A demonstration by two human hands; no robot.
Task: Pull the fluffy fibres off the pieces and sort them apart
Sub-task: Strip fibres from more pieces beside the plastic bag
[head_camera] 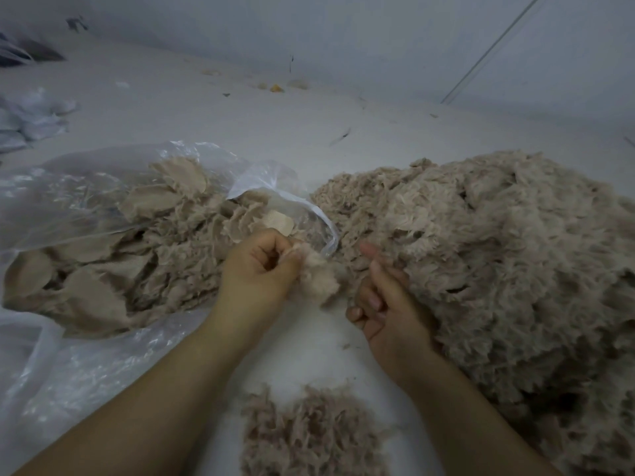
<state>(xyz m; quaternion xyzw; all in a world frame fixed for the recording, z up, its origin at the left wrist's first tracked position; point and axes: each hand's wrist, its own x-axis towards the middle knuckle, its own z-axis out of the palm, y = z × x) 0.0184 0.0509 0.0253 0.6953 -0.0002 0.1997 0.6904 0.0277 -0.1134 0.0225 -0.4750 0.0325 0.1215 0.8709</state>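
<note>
My left hand [261, 269] pinches a small beige fluffy piece [318, 281] between thumb and fingers, just in front of the mouth of a clear plastic bag [86, 194]. The bag holds several flat beige fabric pieces [103, 269] with fluffy edges. My right hand [385, 304] lies palm up beside the held piece, fingers loosely curled and holding nothing, with its back against a big heap of fluffy fibres [498, 269] on the right. A smaller tuft pile [309, 431] lies between my forearms.
Everything lies on a pale white surface [309, 132]. More crumpled plastic [31, 118] sits at the far left. Small scraps [276, 87] lie near the back wall, and a thin rod [491, 49] leans at the upper right.
</note>
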